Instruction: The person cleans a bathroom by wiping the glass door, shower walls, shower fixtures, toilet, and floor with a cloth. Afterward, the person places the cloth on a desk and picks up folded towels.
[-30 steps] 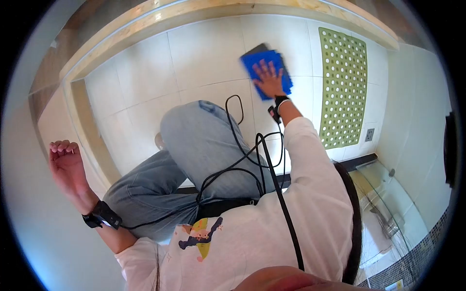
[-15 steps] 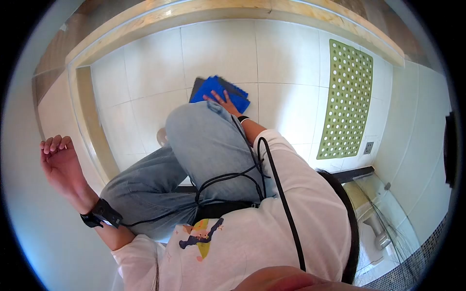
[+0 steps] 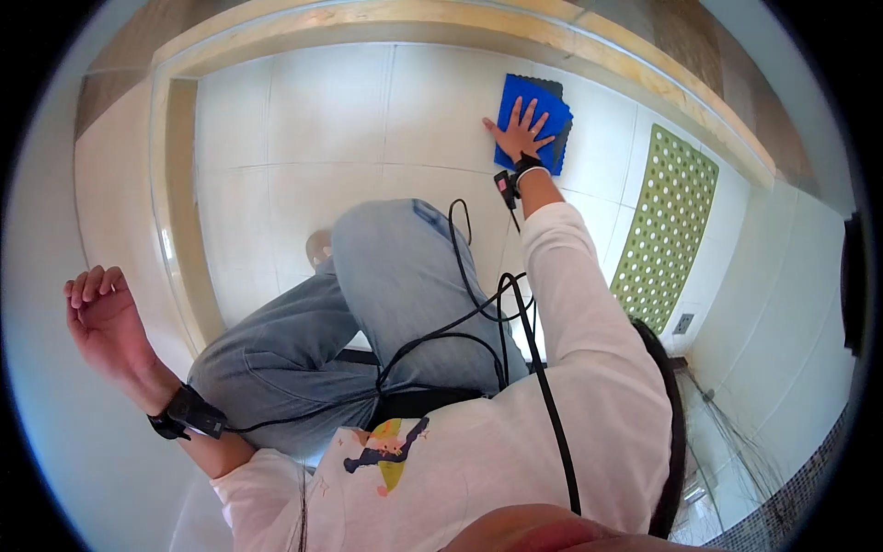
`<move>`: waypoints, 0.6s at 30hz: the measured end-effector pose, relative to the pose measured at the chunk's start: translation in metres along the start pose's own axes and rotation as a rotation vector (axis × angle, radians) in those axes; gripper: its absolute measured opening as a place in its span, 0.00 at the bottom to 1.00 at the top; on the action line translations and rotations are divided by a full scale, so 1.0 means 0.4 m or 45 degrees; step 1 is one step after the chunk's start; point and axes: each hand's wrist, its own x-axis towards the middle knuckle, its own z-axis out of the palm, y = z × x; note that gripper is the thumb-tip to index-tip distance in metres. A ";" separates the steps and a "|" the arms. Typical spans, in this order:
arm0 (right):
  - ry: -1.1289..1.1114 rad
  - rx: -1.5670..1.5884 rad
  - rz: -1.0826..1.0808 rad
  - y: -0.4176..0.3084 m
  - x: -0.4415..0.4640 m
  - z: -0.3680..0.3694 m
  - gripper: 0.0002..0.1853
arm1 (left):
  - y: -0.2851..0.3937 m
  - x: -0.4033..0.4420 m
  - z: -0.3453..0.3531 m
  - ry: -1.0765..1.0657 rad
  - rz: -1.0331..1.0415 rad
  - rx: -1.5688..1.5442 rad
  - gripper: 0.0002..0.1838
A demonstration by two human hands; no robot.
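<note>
My right hand (image 3: 521,135) lies flat with spread fingers on a folded blue cloth (image 3: 517,87), pressing it against the tiled floor (image 3: 336,115). Dark grey cloth (image 3: 552,87) with a scalloped edge shows from beneath the blue one. On the left, my left hand (image 3: 108,324) is raised in the air, palm up. Its fingers are loosely bent, the palm is bare, and it touches nothing. A black strap with a small device (image 3: 195,410) is round the left wrist, and a similar device (image 3: 506,189) sits on the right wrist.
A green mat with white holes (image 3: 664,225) lies on the floor at the right. Near its lower end is a floor drain (image 3: 683,324). A yellowish stone ledge (image 3: 395,29) borders the floor. Black cables (image 3: 451,334) loop over my bent knees (image 3: 391,253).
My right hand has slid the blue and grey cloths away from my knee, forward and to the right, with the arm stretched out. The left hand stays nearly still.
</note>
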 end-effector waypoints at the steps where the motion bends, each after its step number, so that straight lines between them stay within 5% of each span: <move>1: -0.008 -0.069 -0.164 -0.030 -0.021 0.031 0.50 | -0.004 -0.004 0.000 0.014 0.019 0.000 0.03; 4: 0.071 -0.177 -0.695 -0.114 -0.106 0.123 0.46 | -0.005 -0.021 0.002 -0.046 0.035 -0.039 0.02; 8: -0.269 -0.283 -1.067 -0.156 -0.240 0.147 0.42 | -0.023 -0.019 0.010 -0.021 0.000 -0.089 0.01; 10: -0.085 -0.442 -1.239 -0.134 -0.276 0.170 0.38 | -0.042 -0.023 0.030 -0.024 -0.002 -0.122 0.04; 14: -0.239 -0.369 -1.389 -0.106 -0.290 0.114 0.34 | -0.098 -0.016 0.090 -0.110 -0.170 -0.162 0.07; 18: -0.915 -0.584 -1.232 -0.131 -0.248 0.048 0.29 | -0.205 0.025 0.153 -0.203 -0.130 0.199 0.12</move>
